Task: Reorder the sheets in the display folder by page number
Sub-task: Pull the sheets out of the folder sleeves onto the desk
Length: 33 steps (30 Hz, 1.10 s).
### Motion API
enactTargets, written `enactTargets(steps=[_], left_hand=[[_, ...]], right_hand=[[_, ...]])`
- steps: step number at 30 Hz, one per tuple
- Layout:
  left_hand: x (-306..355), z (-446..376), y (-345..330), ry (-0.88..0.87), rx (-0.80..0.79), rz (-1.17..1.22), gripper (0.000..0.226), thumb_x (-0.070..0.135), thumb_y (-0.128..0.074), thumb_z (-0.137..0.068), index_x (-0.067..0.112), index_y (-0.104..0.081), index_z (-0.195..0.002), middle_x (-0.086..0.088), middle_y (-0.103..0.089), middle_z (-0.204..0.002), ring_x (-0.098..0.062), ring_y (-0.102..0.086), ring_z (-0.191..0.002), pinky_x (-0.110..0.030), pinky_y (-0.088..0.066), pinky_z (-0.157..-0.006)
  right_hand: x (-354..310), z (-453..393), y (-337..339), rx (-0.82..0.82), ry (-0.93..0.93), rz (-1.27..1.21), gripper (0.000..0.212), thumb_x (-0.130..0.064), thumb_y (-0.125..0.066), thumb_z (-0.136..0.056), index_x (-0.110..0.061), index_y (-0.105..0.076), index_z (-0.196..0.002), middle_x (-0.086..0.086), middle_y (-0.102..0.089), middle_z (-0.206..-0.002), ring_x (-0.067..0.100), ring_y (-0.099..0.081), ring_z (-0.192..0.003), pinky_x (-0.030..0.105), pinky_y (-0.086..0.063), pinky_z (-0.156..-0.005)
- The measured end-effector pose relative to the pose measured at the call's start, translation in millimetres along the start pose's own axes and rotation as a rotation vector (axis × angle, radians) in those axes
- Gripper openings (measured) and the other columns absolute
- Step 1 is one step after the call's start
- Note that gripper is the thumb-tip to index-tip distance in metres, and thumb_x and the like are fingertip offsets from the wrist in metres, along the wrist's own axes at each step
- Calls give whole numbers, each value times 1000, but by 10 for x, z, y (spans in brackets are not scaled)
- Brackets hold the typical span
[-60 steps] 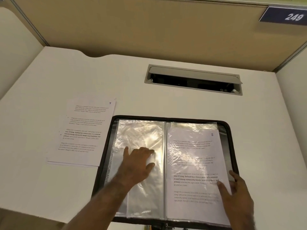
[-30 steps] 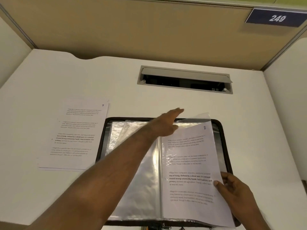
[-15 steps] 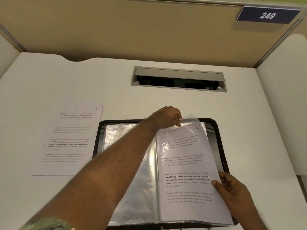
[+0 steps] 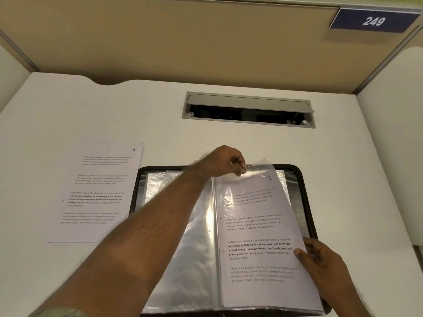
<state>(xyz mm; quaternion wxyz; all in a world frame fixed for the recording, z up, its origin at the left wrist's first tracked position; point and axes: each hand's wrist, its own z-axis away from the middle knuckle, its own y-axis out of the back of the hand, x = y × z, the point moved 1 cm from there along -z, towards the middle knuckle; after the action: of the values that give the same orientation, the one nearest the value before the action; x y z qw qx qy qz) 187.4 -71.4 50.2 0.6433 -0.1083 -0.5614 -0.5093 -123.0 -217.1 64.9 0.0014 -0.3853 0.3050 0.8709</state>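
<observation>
A white desk (image 4: 343, 179) is seen, on which the display folder (image 4: 304, 202) lies open, its long axis running away from the person. A loose stack of sheets (image 4: 96, 193), topped by page 7, lies just left of it. In the right-hand sleeve (image 4: 258, 167) the sheet marked 2 (image 4: 256, 225) is held; the left-hand sleeves appear empty. The sleeve's top edge is pinched by the left hand (image 4: 225, 163), reached across, while the sheet's right edge is gripped by the right hand (image 4: 320, 255). Withdrawal upward through the top opening is judged likely.

White desk (image 4: 343, 179) with grey cable hatch (image 4: 248, 109); beige partition (image 4: 183, 42) bears plate "249" (image 4: 373, 21)
</observation>
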Motion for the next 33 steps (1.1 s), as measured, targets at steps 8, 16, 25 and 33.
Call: enactTargets(steps=[8, 16, 25, 33], left_hand=[[33, 71, 92, 78, -181, 301, 6, 13, -71, -81, 13, -67, -85, -3, -72, -80, -7, -66, -73, -20, -45, -68], [138, 24, 78, 30, -42, 55, 11, 2, -65, -84, 10, -66, -78, 10, -59, -65, 3, -52, -57, -14, -39, -55], [187, -23, 14, 65, -162, -41, 16, 11, -53, -80, 11, -65, -69, -1, -73, -71, -16, -66, -72, -30, -49, -72], [124, -108, -15, 381, -342, 141, 41, -2, -68, -86, 12, -65, -125, -6, -66, -125, -21, -70, -56, -33, -62, -69]], right_hand=[[-45, 8, 16, 5, 8, 5, 20, -20, -67, -90, -39, -60, -92, -7, -73, -80, 2, -68, -63, 19, -50, -55], [-59, 4, -20, -43, 4, 11, 15, -21, -65, -92, -32, -63, -100, -7, -73, -86, 3, -70, -66, 15, -51, -49], [-76, -3, -47, -55, 23, -5, 15, -18, -65, -92, -31, -64, -101, -10, -74, -84, 3, -70, -67, 14, -51, -51], [-40, 7, -43, -74, 43, 18, 15, -24, -66, -91, -35, -64, -101, -13, -75, -87, 9, -72, -70, 33, -60, -67]])
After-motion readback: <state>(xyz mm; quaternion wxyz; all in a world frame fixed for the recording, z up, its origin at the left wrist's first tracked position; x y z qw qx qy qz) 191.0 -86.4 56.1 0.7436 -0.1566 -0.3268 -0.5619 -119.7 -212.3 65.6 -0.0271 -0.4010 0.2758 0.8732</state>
